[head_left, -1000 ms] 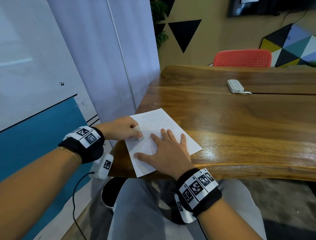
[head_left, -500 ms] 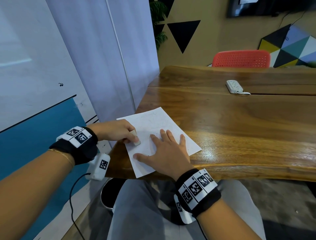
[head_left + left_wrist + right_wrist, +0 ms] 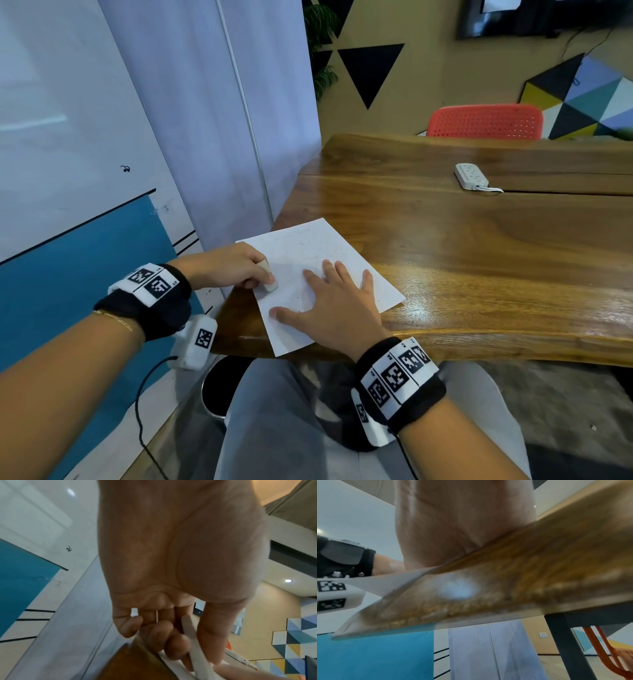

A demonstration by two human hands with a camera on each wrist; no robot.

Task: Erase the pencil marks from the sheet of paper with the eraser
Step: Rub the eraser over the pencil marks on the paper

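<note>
A white sheet of paper [image 3: 308, 250] with faint pencil marks lies at the near left corner of the wooden table [image 3: 479, 246], its near corner hanging over the edge. My left hand [image 3: 239, 265] pinches a white eraser [image 3: 268, 281] and presses it on the sheet's left side. The left wrist view shows the eraser [image 3: 193, 642] between thumb and curled fingers. My right hand [image 3: 329, 301] lies flat on the sheet with fingers spread, holding it down. In the right wrist view only the palm [image 3: 453, 527] and the paper's overhanging corner [image 3: 385, 582] show.
A white power strip [image 3: 471, 176] lies at the far side of the table, with a red chair [image 3: 486, 121] behind it. A white partition [image 3: 205, 120] stands close along the table's left edge. A dark bin [image 3: 222, 387] sits under the table by my knees.
My left hand has slid the eraser a little toward me and leftward over the sheet. The right hand has stayed flat on the paper.
</note>
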